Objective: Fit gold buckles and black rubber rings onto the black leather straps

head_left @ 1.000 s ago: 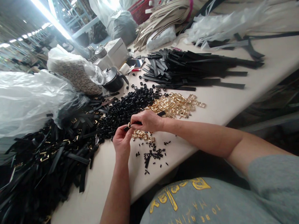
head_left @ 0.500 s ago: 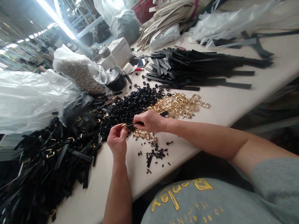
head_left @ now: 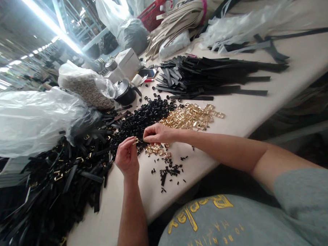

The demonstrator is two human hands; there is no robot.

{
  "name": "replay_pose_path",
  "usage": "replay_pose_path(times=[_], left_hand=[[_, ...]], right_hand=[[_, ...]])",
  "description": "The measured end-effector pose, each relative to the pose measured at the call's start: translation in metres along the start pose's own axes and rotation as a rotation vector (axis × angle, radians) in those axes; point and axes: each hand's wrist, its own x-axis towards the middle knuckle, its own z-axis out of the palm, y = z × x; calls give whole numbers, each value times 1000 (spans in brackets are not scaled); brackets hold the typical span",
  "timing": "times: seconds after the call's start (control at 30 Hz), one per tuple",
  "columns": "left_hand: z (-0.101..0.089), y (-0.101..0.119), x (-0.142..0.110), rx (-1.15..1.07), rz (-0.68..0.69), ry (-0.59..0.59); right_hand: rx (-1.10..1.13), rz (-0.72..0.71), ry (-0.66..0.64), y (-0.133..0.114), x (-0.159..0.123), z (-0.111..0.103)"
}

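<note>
Over the near edge of the black loop pile, a small gold buckle (head_left: 138, 140) is pinched in the fingertips of my left hand (head_left: 127, 156). My right hand (head_left: 159, 133) is closed in a pinch against the buckle's right side; what lies between its fingers is too small and dark to make out. Behind my hands spreads a heap of small black loops (head_left: 142, 116). Gold buckles (head_left: 192, 115) form a pile behind my right wrist, and a few more lie under it. Small black offcuts (head_left: 171, 169) are scattered in front.
Finished-looking black straps with buckles (head_left: 70, 170) heap up at left beside a plastic bag (head_left: 30, 118). Loose black strips (head_left: 205, 74) lie at the back right. A black-handled pot (head_left: 124, 92), a phone (head_left: 147, 73) and a beige strap bundle (head_left: 173, 23) stand farther back on the pale table (head_left: 103, 227).
The black strip that stuck out behind my right hand no longer shows. My right hand has shifted slightly left, and the buckle shows more openly between my hands. The view has tilted a little.
</note>
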Motion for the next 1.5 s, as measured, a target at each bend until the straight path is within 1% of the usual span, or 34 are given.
replay_pose_path(times=[0.13,0.27,0.4,0.53,0.63,0.77,0.87,0.93,1.03,1.23,1.37,1.5], left_hand=[[1,-2,-2,-148,-65,86],[2,-6,-4,-217,-106,93],[5,-3,-7,-250,-118,102],[6,3,-9,-309,-186,110],[6,5,-10,-458,-306,116],[6,2,-8,-620,-505,140],[6,0,-6,-707,-641,100],[6,0,-4,-770,-706,81],[5,1,-2,-828,-767,72],[-1,-1,-2,-914,-924,1],[-5,-3,0,-878,-937,-58],[-5,-3,2,-796,-932,-58]], right_hand=[[201,-2,-27,0,0,-1],[324,25,-48,-1,-1,1],[392,72,-49,-2,-2,3],[400,93,-25,-1,-1,3],[337,50,0,-3,-2,3],[168,-38,49,-7,-4,3],[64,-73,80,-9,-5,4],[23,-84,82,-9,-6,5],[-34,-111,83,-9,-5,5],[-225,-214,110,-6,-5,5],[-332,-246,124,-6,-5,4],[-392,-253,133,-6,-5,3]])
